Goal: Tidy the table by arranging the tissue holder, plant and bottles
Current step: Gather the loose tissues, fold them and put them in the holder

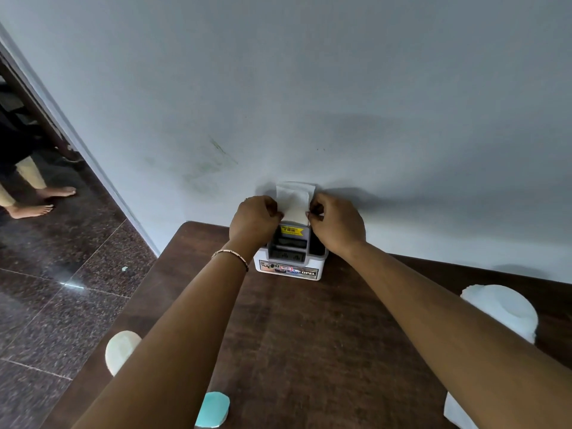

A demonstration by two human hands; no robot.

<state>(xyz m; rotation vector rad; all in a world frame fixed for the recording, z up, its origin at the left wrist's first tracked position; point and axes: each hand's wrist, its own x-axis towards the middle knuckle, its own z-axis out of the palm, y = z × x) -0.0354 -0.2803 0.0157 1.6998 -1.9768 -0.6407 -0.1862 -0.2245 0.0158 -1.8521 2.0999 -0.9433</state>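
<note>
Both hands reach forward over the desk [309,335], forearms bare, a thin gold-toned bracelet [230,255] on the left wrist. Left hand [255,219] pinches the left edge of a white tissue [295,201]; right hand [337,224] pinches the right edge, fingers curled tight on the sheet.

Near edge of desk: dark brown wood-grain surface, matte. A round turquoise cap [213,410] sits low centre, a pale cream oval top [120,351] at left, partly behind the left forearm. White rounded objects at right [501,308] and lower right [455,410]; what they are is unclear.

Farther back: tissue holder [291,261], boxy white plastic base with grey upper compartments, a printed label strip on the front and a yellow price sticker above. It stands at the far edge of the desk, against the wall [309,88]. The tissue stands upright from its top, soft, slightly creased.

Wall smooth, pale grey-blue, faint green smudges. Polished dark speckled stone floor [62,289] at left, bare feet [40,201] standing on it.
</note>
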